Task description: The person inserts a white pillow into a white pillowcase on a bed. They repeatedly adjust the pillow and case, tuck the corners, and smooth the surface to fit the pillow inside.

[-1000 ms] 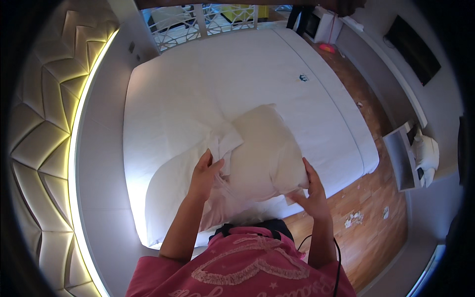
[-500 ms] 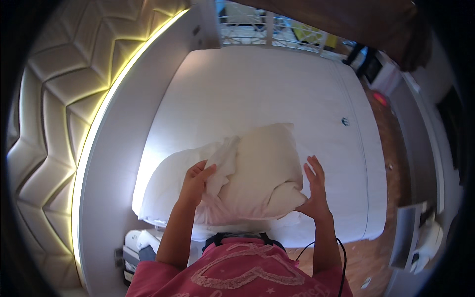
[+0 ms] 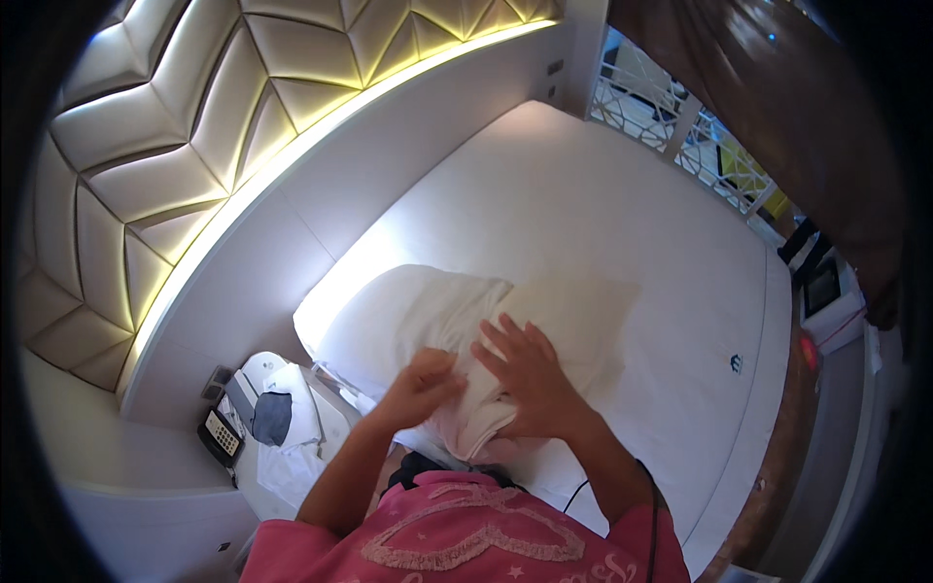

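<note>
A cream-coloured pillow (image 3: pixel 573 316) lies on the white-covered bed (image 3: pixel 544 194), close in front of me. Its left part is inside a loose white pillowcase (image 3: pixel 389 306), bunched into folds toward the middle. My left hand (image 3: pixel 420 391) is closed on the gathered edge of the pillowcase. Fingers spread, my right hand (image 3: pixel 530 384) rests over the pillow beside the case's opening; its thumb side is near the folds at the pillow's near end. The fabric under both hands is partly hidden.
To my left stands a bedside table with a dark telephone (image 3: pixel 222 437), folded white fabric and a grey cloth (image 3: pixel 272 418). A padded, lit headboard wall (image 3: pixel 292 58) runs along the left. Far right are a lattice partition (image 3: pixel 680 121) and a brown curtain (image 3: pixel 739 58).
My view has turned left, bringing the bedside table into sight. My right hand has moved from the pillow's right end inward, over the pillow near my left hand. More pillowcase now covers the left part.
</note>
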Demonstrator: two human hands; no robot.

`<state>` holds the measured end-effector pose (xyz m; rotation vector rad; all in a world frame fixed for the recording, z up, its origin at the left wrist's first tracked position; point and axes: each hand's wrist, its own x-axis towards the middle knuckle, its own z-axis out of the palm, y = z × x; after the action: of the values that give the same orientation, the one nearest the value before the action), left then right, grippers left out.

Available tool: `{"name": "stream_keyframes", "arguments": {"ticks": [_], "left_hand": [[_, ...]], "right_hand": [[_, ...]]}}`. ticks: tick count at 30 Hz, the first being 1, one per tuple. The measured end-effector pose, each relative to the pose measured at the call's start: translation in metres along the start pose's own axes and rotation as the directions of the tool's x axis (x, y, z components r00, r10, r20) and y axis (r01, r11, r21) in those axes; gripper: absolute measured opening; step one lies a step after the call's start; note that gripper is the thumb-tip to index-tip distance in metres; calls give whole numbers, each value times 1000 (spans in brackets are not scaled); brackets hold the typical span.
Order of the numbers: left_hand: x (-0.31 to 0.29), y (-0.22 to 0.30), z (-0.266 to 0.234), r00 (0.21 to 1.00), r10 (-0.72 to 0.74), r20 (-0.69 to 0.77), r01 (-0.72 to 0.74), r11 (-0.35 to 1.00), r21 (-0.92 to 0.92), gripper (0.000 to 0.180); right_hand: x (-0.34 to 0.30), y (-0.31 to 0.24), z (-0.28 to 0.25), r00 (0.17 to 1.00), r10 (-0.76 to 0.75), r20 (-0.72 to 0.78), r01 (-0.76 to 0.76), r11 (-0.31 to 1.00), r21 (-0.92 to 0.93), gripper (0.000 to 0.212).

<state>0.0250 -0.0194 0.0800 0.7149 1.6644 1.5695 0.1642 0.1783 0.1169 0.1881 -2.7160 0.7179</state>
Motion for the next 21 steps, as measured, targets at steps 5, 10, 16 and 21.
{"name": "stream_keyframes", "arguments": {"ticks": [5, 10, 16, 21], "left_hand": [[12, 14, 18, 833, 460, 309, -548, 762, 345, 11], [24, 9, 26, 814, 393, 429, -578, 626, 524, 11], [28, -45, 36, 827, 262, 498, -517, 701, 490, 19], [39, -50, 55, 950, 250, 188, -313, 758, 573, 19]], "right_hand": [[2, 8, 47, 987, 143, -75, -150, 984, -97, 93], [-15, 29, 63, 960, 258, -107, -274, 946, -172, 77], [-65, 41, 87, 901, 372, -224, -392, 919, -51, 84], [-94, 37, 92, 896, 424, -133, -434, 900, -53, 90]]}}
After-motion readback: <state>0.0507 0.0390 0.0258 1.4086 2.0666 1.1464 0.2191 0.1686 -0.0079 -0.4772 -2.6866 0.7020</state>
